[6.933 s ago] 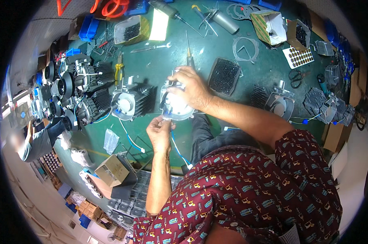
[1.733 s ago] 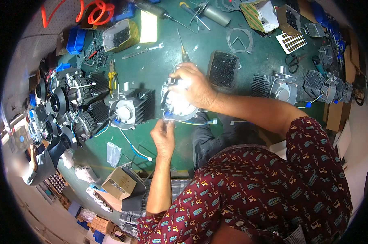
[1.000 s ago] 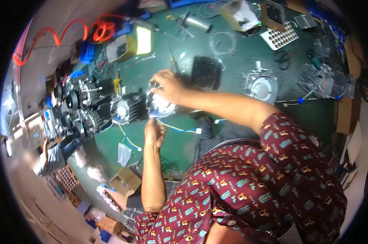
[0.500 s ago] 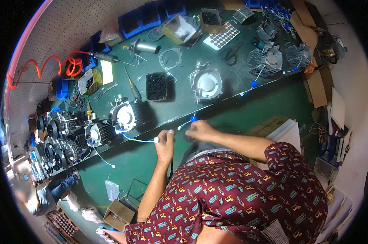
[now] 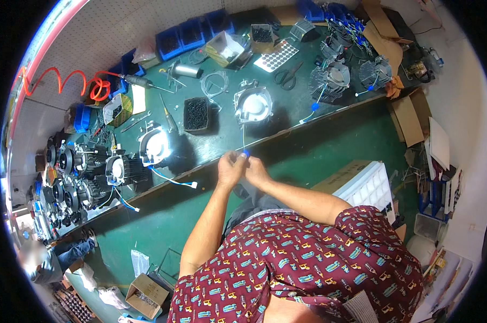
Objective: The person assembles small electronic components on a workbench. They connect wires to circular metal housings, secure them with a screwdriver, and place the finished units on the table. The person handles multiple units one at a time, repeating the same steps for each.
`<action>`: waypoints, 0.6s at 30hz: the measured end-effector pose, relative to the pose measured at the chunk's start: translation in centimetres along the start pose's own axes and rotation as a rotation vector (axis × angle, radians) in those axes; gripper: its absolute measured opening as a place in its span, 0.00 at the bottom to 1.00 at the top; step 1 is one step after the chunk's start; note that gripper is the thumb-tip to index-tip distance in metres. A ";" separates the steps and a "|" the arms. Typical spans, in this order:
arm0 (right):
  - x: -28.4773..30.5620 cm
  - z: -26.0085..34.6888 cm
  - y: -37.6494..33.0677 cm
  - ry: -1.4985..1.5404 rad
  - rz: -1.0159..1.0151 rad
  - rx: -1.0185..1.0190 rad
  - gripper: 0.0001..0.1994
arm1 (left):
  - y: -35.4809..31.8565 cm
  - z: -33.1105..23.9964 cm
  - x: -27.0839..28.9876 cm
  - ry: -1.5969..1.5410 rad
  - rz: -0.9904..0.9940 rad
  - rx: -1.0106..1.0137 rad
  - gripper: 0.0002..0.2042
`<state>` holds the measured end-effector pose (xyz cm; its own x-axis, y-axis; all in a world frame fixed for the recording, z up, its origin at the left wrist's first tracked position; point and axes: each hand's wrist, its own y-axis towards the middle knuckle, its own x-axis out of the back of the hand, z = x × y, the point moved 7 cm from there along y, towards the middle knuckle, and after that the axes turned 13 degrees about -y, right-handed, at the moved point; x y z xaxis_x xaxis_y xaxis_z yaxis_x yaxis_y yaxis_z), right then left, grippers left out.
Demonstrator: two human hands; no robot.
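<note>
Just beyond the bench's front edge, my two hands meet at a thin cable [image 5: 244,139] that runs down from a round metal motor housing [image 5: 253,105]. A small blue ring [image 5: 246,154] sits on that cable at my fingertips. The fingers of my left hand [image 5: 231,169] are pinched on the cable beside the ring. My right hand [image 5: 257,172] is closed right against it, just below the ring; its fingertips are partly hidden, and what they hold cannot be made out. Left of them, another housing [image 5: 155,146] has a blue and white cable with a white connector [image 5: 194,184] hanging over the edge.
A box of black screws [image 5: 196,114], a screwdriver [image 5: 169,114] and scissors [image 5: 288,76] lie on the green bench [image 5: 211,148]. More finned housings [image 5: 329,78] stand at the right. An air driver [image 5: 138,81] hangs on a red coiled hose. A person [image 5: 52,264] sits at the far left.
My left hand has let go of the left housing's cable connector and moved right to join my right hand at the middle housing's cable. The view has shifted slightly.
</note>
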<state>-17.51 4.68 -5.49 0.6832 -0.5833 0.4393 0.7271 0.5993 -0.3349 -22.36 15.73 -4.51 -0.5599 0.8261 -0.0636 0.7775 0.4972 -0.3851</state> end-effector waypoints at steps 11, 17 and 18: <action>8.0 8.3 -4.5 -0.613 -0.076 0.308 0.12 | -3.6 -4.4 -1.4 -0.155 -0.218 -0.148 0.16; 9.5 11.8 -3.8 -0.840 0.100 0.444 0.12 | -2.8 -3.5 -2.7 -0.633 -0.319 0.111 0.10; 9.7 12.7 -3.7 -0.834 0.125 0.467 0.10 | -2.3 -3.6 -2.8 -0.690 -0.314 0.110 0.08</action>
<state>-14.42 3.76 10.59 0.3551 -0.0314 0.9343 0.4292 0.8933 -0.1331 -21.52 13.28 -0.14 -0.8303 0.2796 -0.4821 0.5392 0.6222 -0.5676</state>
